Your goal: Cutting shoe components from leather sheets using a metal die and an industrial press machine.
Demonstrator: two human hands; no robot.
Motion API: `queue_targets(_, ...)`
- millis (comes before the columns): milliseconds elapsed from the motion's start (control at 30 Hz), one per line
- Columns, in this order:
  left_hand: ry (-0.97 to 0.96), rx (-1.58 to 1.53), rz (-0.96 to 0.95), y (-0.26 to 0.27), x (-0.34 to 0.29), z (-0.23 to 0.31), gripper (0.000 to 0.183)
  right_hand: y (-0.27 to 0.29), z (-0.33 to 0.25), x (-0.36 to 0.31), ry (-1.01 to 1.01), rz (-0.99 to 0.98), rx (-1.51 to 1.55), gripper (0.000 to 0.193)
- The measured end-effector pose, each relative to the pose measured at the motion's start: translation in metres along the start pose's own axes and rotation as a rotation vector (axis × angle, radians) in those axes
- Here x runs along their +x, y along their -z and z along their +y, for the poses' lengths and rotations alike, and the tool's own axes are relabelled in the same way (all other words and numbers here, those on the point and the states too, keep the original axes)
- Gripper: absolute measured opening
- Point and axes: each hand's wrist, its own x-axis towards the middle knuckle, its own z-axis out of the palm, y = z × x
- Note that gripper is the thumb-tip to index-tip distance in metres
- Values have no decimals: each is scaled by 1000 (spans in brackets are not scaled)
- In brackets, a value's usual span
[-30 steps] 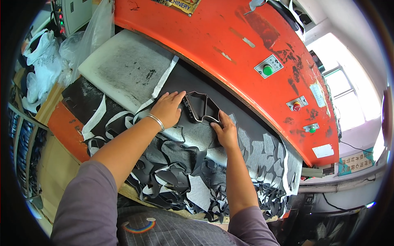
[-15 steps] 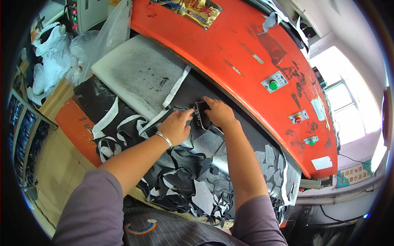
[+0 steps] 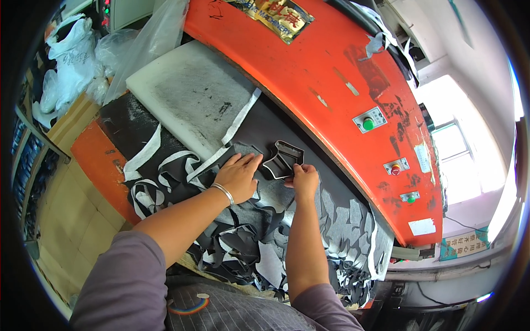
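Between the thumb and fingers of my right hand [image 3: 305, 181] is the near right edge of a cutting die [image 3: 274, 166], a hollow, dark metal outline with a brace inside. The die is over the dark sheet material [image 3: 276, 126]; whether its whole edge touches the sheet I cannot tell. Just left of it, my left hand [image 3: 238, 175] lies with fingers stretched out on the grey and black material, holding nothing. Cut scraps [image 3: 270, 262], black and grey-white, are heaped in front of both hands.
A thick white cutting board [image 3: 182, 91] lies at the left. Behind the sheet stretches a long orange machine beam [image 3: 309, 71] with green and red buttons [image 3: 368, 123]. Plastic bags [image 3: 74, 60] and a metal rack [image 3: 41, 138] stand at the far left.
My right hand has shifted toward me, from the die's far side to its near right edge. The die has turned and shows more fully. My left fingers have flattened out.
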Motion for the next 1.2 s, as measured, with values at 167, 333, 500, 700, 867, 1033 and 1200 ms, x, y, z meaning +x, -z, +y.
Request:
queue_targets(167, -8, -131, 180, -11, 2, -3, 49, 22, 24, 1, 134, -41, 186, 61)
queue_targets(333, -83, -45, 327, -17, 1, 4, 37, 60, 30, 17, 496, -165, -236, 87)
queue_targets(500, -113, -61, 323, -17, 0, 5, 37, 50, 13, 6, 337, -90, -212, 74)
queue_targets(700, -137, -51, 343, -11, -5, -1, 34, 15, -18, -2, -15, -72, -331, 40)
queue_targets(867, -179, -83, 380, -11, -9, 1, 36, 25, -7, 46, 114, -137, -526, 32)
queue_targets(1033, -159, -81, 348, -8, -21, -6, 36, 39, -61, 43, 789, -283, -807, 20)
queue_targets(1200, -139, -79, 318, -8, -27, -12, 39, 5, -109, 25, 1352, -591, -1329, 30)
